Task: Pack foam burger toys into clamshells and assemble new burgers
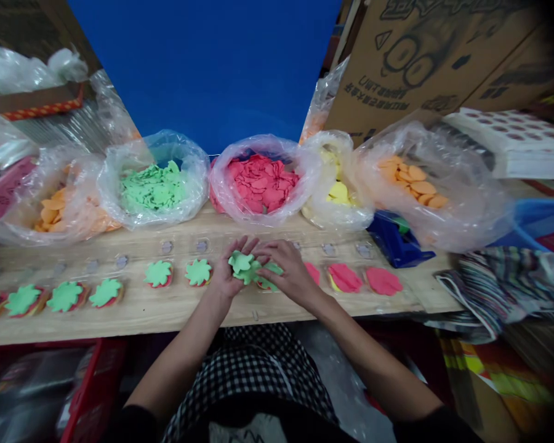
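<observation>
As the head camera looked down over the wooden workbench (120,317), the person's left hand (225,274) was half closed, its fingers curled around a green leaf-shaped cutout (240,263), apparently pinching it from the side. The right hand (287,271) lay almost flat, with its fingertips (263,248) against the same green cluster; whether it truly gripped anything could not be told. The cutout sat just above a layered stack (268,278) in a long row, with green-topped stacks (198,272) to the left and red-topped stacks (345,277) to the right, spaced apparently to keep each one separate. A bag of green cutouts (166,143), a bag of red cutouts (258,144), a bag of yellow cutouts (337,144) and a bag of orange cutouts (466,191) stood along the far edge, probably keeping every colour within reach.
</observation>
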A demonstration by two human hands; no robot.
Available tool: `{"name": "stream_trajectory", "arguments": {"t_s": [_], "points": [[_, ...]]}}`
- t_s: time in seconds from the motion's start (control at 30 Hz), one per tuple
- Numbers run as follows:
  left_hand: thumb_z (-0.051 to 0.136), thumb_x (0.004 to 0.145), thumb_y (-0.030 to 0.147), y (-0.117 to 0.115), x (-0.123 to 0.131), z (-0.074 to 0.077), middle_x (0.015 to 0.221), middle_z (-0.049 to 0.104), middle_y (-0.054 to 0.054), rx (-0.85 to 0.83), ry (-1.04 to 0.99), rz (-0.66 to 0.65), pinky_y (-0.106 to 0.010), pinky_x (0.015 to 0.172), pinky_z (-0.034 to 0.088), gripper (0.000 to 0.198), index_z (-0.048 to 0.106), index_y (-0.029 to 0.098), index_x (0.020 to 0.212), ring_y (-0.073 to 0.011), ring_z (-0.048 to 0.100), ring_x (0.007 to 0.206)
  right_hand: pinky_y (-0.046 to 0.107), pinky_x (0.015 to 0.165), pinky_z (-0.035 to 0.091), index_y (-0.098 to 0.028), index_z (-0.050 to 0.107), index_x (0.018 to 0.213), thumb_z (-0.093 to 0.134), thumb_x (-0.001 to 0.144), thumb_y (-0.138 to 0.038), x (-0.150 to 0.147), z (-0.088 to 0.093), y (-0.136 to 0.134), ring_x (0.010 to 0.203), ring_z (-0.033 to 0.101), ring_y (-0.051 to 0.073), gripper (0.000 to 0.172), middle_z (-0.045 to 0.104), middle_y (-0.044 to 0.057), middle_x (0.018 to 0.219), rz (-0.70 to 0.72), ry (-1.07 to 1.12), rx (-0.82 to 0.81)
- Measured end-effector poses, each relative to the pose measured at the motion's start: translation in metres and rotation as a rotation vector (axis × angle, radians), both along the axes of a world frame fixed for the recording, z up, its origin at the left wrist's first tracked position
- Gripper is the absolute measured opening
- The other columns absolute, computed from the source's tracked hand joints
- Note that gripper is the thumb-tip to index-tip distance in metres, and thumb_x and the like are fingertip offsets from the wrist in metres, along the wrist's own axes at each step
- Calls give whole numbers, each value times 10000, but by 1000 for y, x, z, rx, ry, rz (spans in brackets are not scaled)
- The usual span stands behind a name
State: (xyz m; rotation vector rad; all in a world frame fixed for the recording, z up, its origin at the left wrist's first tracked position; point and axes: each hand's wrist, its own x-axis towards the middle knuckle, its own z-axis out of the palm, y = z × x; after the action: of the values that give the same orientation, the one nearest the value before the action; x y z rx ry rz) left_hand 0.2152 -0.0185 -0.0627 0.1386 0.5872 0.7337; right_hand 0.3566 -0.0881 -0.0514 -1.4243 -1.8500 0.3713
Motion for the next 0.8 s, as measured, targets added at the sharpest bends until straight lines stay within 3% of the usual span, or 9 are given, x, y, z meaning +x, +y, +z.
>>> {"name": "stream_trajectory", "arguments": {"t_s": [0.13,0.27,0.37,0.5,0.63,0.8], "points": [[445,812,296,-2,14,2,775,665,-65,-98,6,-96,-401,799,465,238,602,131,881,-221,629,794,371,834,309,-236,594,1029,569,784,-338,-2,4,4,999,442,224,266,555,56,1075,32,-125,-8],[433,809,367,-6,29,1,664,648,-62,-175,-36,-158,-367,782,473,301,588,117,751,-203,630,691,365,821,299,-226,636,848,504,826,-318,3,0,12,906,489,199,161,624,37,911,-38,-16,-63],[434,795,414,-10,36,0,731,650,-95,-188,-6,-180,-421,800,462,331,575,114,799,-252,626,790,315,731,367,-211,602,773,457,832,-354,15,0,14,761,517,169,211,604,17,750,-193,299,-127],[447,793,395,-10,37,0,968,623,-133,-178,-17,-140,-517,837,427,328,515,133,978,-293,574,974,252,598,393,-192,559,766,489,777,-417,47,-1,2,639,487,135,236,545,-9,674,-332,679,-160],[450,802,352,-7,34,2,1129,559,-144,-118,-34,-99,-579,868,383,312,488,144,1031,-318,496,1092,239,576,378,-182,571,723,550,729,-435,72,-8,-17,597,465,118,254,531,-20,639,-302,755,-285],[469,795,317,-7,33,-2,1161,540,-155,-96,-27,-102,-581,879,378,279,508,132,1000,-327,471,1119,222,566,377,-183,578,764,544,743,-422,77,-23,-27,588,468,102,242,543,-31,663,-237,771,-402]]}}
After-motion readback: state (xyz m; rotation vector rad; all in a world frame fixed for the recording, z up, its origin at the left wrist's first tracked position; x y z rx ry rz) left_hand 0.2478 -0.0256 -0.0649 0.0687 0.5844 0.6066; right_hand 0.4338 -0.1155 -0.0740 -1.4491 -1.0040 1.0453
